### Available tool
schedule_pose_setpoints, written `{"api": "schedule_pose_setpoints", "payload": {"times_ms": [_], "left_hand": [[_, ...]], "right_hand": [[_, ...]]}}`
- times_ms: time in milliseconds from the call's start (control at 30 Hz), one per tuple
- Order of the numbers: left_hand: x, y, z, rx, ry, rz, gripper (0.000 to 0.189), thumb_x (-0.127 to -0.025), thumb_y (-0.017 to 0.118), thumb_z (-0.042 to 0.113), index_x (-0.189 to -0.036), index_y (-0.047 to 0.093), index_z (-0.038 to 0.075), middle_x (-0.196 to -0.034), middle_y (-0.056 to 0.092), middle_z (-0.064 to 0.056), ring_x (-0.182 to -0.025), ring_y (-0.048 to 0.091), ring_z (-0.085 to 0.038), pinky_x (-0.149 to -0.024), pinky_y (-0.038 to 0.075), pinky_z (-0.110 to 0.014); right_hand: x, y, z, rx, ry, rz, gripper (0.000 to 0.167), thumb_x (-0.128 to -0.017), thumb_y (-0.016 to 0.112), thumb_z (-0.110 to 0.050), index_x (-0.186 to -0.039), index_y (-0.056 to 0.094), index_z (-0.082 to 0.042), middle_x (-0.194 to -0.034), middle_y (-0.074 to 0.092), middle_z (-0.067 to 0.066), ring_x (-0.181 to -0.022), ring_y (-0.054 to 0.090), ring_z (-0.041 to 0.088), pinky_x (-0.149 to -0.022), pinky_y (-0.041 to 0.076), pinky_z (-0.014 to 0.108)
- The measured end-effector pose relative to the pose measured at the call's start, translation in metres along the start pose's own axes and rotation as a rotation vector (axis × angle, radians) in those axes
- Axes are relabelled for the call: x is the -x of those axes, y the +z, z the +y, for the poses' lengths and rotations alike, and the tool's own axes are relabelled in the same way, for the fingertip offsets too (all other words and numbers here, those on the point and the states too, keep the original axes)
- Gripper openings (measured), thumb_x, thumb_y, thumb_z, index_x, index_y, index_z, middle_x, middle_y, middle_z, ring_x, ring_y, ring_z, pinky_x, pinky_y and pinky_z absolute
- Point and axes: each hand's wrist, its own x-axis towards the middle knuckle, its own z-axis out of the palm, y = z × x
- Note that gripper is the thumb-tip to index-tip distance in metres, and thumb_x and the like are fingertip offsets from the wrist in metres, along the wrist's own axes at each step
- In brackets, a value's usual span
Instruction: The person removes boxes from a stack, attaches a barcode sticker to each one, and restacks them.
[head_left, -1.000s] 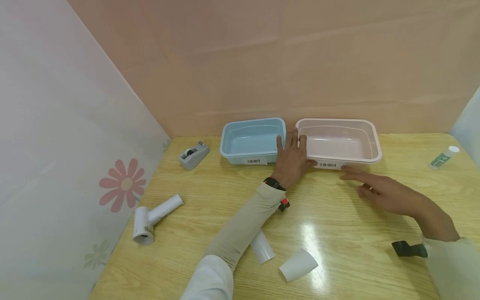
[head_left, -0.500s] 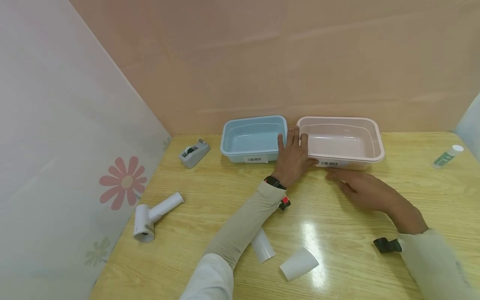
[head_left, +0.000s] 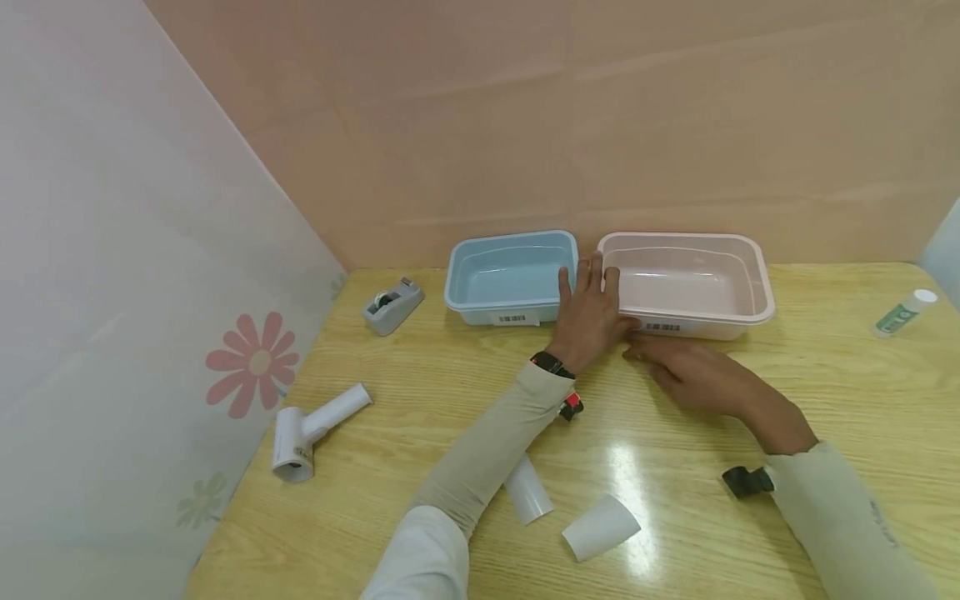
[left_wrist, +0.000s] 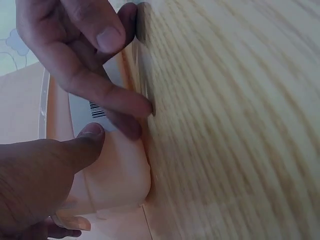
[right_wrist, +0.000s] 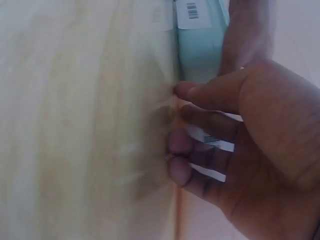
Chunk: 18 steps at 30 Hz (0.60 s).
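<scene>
Two plastic trays stand side by side at the back of the table, a blue tray [head_left: 480, 310] and a pink tray [head_left: 727, 330]. My left hand [head_left: 588, 321] lies at the pink tray's left front corner. Its straight fingers reach back between the two trays, and the thumb [left_wrist: 90, 140] touches the pink front wall beside the barcode label [left_wrist: 96, 107]. My right hand [head_left: 693, 371] is low in front of the pink tray, palm toward the tray. In the left wrist view its fingertips come down right at the tabletop along the tray's bottom edge, close to the left thumb.
A grey tape dispenser [head_left: 393, 308] sits left of the trays, and a glue stick [head_left: 905, 313] stands far right. A white T-shaped device with a handle [head_left: 295, 446] lies at left. Two white curved pieces [head_left: 602, 528] lie in front, one partly behind the left forearm.
My right hand has slid left along the front of the pink tray, toward the left thumb. The left hand stays at the tray's corner. The view has shifted slightly.
</scene>
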Motion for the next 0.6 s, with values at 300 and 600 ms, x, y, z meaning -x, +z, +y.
{"api": "schedule_pose_setpoints", "payload": {"times_ms": [300, 600], "left_hand": [[0.0, 0.002, 0.002, -0.011, -0.001, -0.022, 0.087, -0.085, 0.058, 0.076, -0.139, 0.04, 0.011, -0.159, 0.027, -0.02, -0.147, 0.022, -0.034, -0.117, 0.023, -0.055], [0.018, -0.021, -0.046, 0.186, 0.052, 0.218, 0.082, -0.08, 0.066, 0.076, -0.132, 0.055, 0.013, -0.149, 0.04, -0.012, -0.144, 0.025, -0.034, -0.118, 0.013, -0.051]], "right_hand": [[0.025, -0.071, -0.006, -0.042, 0.172, 0.124, 0.023, -0.103, 0.054, -0.007, -0.119, 0.067, -0.018, -0.09, 0.067, -0.012, -0.066, 0.056, 0.001, -0.056, 0.046, 0.026], [0.057, -0.089, 0.04, -0.017, 0.613, 0.399, 0.052, -0.105, 0.049, -0.03, -0.148, 0.043, -0.001, -0.105, 0.059, 0.028, -0.078, 0.06, 0.023, -0.05, 0.039, 0.03]]}}
